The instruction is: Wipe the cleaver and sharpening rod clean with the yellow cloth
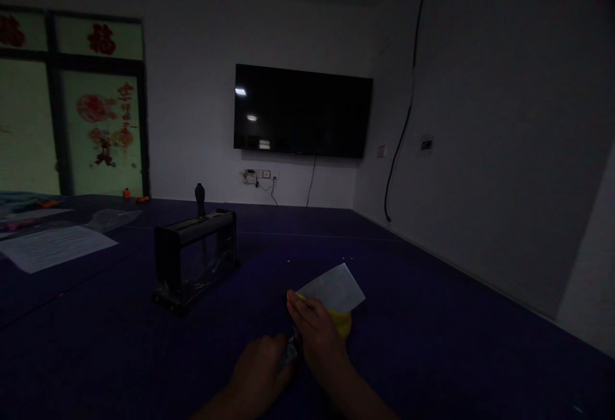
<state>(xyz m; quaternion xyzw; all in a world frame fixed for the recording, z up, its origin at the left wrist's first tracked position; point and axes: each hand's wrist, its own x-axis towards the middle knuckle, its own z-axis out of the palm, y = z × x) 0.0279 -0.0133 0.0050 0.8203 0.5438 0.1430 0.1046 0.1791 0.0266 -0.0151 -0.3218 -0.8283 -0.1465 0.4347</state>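
Observation:
In the dim head view, my left hand (262,369) is closed around the grey handle end of what looks like a cleaver. Its broad, pale rectangular blade (336,287) points away to the upper right, above the dark blue tabletop. My right hand (317,337) presses a yellow cloth (342,324) against the blade near the handle, fingers together. Part of the cloth hangs out below the blade, and my fingers hide the rest. The two hands are close together, the left lower and nearer to me.
A black-framed stand with clear sides (195,234) is left of my hands, a black handle (200,199) upright in it. Printed paper (57,247) and clear plastic wrap (113,218) lie further left. Small orange items (127,194) sit at the far edge. A wall (480,215) borders the right.

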